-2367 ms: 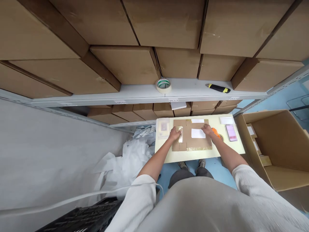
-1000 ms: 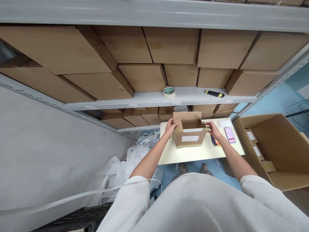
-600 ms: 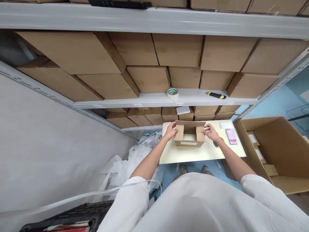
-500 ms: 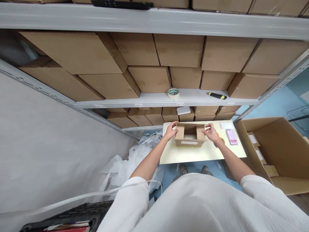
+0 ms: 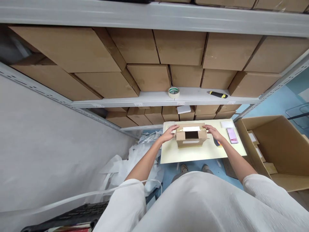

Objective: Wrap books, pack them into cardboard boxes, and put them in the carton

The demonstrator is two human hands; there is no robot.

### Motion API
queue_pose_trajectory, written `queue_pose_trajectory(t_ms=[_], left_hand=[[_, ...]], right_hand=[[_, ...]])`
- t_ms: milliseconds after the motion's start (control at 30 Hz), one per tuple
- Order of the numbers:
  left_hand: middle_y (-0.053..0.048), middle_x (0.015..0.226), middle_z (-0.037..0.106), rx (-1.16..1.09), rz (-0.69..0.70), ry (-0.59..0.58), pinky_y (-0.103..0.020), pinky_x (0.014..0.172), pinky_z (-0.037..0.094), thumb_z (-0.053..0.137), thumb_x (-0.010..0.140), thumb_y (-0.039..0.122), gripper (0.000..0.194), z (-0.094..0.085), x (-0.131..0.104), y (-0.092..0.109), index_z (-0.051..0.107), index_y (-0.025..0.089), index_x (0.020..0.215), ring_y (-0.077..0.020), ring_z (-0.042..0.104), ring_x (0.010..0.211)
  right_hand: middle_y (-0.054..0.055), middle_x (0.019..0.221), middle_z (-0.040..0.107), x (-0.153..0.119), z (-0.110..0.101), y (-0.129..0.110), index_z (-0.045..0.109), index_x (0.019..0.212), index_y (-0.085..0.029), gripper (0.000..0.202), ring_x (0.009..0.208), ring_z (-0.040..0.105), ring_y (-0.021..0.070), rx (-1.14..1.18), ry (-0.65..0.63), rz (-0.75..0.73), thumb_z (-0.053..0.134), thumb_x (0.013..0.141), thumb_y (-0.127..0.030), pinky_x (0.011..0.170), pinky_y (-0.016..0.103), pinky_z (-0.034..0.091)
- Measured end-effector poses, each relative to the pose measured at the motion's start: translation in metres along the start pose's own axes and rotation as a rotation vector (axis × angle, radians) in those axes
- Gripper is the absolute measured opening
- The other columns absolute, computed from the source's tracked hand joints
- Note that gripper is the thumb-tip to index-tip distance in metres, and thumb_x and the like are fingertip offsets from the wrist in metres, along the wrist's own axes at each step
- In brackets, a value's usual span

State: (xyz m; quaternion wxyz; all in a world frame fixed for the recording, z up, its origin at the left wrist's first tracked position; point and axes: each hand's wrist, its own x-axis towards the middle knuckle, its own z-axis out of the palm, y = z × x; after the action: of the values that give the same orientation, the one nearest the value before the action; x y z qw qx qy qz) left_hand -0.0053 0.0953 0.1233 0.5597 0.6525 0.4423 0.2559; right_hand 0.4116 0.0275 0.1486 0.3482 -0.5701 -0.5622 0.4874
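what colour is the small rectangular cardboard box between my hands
The cardboard box is brown, with white rectangular labels; it shows best in the head view.

Table and shelf, as I see them

From here I see a box on the table, between left hand and right hand. Just beside the right hand sits something orange and blue, partly hidden; farther right, a phone and white slip. The shelf bears boxes, tape beyond the left hand, a knife beyond the right.
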Motion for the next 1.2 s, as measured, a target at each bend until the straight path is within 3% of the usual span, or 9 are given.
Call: queue_pose_trajectory(t_ms=[100,167,300,467,633,733,900,1067,1200], left_hand=[[-0.013,0.175,0.040,0.091,0.011,-0.190,-0.049,0.117,0.053,0.096,0.056,0.031,0.113,-0.011,-0.011,-0.001,0.056,0.034,0.162,-0.0384,0.046,0.158],[-0.014,0.173,0.046,0.101,0.030,-0.187,-0.045,0.118,0.052,0.102,0.052,0.042,0.121,-0.012,-0.015,0.000,0.055,0.033,0.163,-0.0374,0.050,0.155],[-0.014,0.165,0.056,0.000,-0.025,-0.012,-0.040,0.113,0.055,0.095,0.071,0.061,0.096,0.003,-0.016,0.004,0.062,0.034,0.157,-0.0347,0.062,0.144],[-0.015,0.164,0.054,0.027,-0.022,0.139,-0.045,0.127,0.042,0.080,0.089,0.055,0.074,0.027,-0.008,0.007,0.061,0.026,0.154,-0.0329,0.054,0.150],[-0.013,0.170,0.050,0.058,-0.004,0.145,-0.047,0.133,0.034,0.077,0.089,0.040,0.077,0.040,-0.002,0.006,0.053,0.025,0.160,-0.0335,0.045,0.159],[-0.011,0.172,0.048,0.037,0.005,0.154,-0.045,0.134,0.034,0.076,0.089,0.040,0.078,0.044,-0.003,0.005,0.051,0.027,0.162,-0.0323,0.046,0.159],[-0.012,0.176,0.043,0.037,0.042,0.125,-0.048,0.133,0.035,0.076,0.091,0.044,0.084,0.067,-0.006,-0.006,0.046,0.027,0.167,-0.0327,0.041,0.163],[-0.012,0.176,0.042,0.053,-0.030,0.063,-0.051,0.133,0.035,0.076,0.092,0.047,0.085,0.095,-0.001,-0.022,0.044,0.028,0.168,-0.0343,0.038,0.164],[-0.013,0.177,0.040,0.108,-0.074,0.068,-0.054,0.134,0.033,0.070,0.095,0.040,0.078,0.104,0.003,-0.024,0.044,0.027,0.168,-0.0358,0.035,0.165]], right_hand=[[0.004,0.158,0.063,-0.006,-0.006,-0.007,0.078,0.133,-0.034,0.054,0.135,0.064,0.0284,0.075,-0.069,0.072,0.055,0.085,-0.034,0.112,0.052,0.057],[0.004,0.157,0.064,-0.008,-0.007,-0.012,0.078,0.134,-0.034,0.060,0.136,0.065,0.0295,0.079,-0.084,0.082,0.059,0.078,-0.028,0.111,0.052,0.057],[0.003,0.161,0.061,-0.010,-0.007,-0.022,0.075,0.140,-0.035,0.072,0.139,0.064,0.0315,0.002,-0.106,0.075,0.062,0.070,-0.022,0.110,0.049,0.058],[0.002,0.157,0.064,-0.013,-0.001,-0.023,0.071,0.145,-0.035,0.062,0.141,0.061,0.0292,0.056,-0.097,0.141,0.063,0.084,-0.035,0.113,0.049,0.057],[0.004,0.158,0.061,-0.015,0.021,-0.020,0.064,0.148,-0.037,0.063,0.123,0.068,0.0281,-0.030,-0.005,0.105,0.074,0.087,-0.050,0.105,0.048,0.060],[0.006,0.157,0.061,-0.015,0.028,-0.016,0.061,0.149,-0.035,0.067,0.126,0.066,0.0300,-0.107,0.050,0.011,0.076,0.085,-0.049,0.112,0.050,0.055],[0.004,0.158,0.061,-0.022,0.017,0.003,0.060,0.147,-0.034,0.065,0.140,0.059,0.0295,-0.143,0.099,-0.044,0.073,0.084,-0.048,0.125,0.050,0.044],[0.005,0.158,0.060,-0.031,0.008,0.028,0.062,0.145,-0.035,0.066,0.145,0.056,0.0297,-0.164,0.073,0.033,0.075,0.081,-0.043,0.127,0.052,0.042],[0.006,0.156,0.061,-0.029,0.010,0.042,0.063,0.145,-0.034,0.066,0.140,0.059,0.0291,-0.154,0.119,0.094,0.074,0.081,-0.041,0.124,0.050,0.045]])
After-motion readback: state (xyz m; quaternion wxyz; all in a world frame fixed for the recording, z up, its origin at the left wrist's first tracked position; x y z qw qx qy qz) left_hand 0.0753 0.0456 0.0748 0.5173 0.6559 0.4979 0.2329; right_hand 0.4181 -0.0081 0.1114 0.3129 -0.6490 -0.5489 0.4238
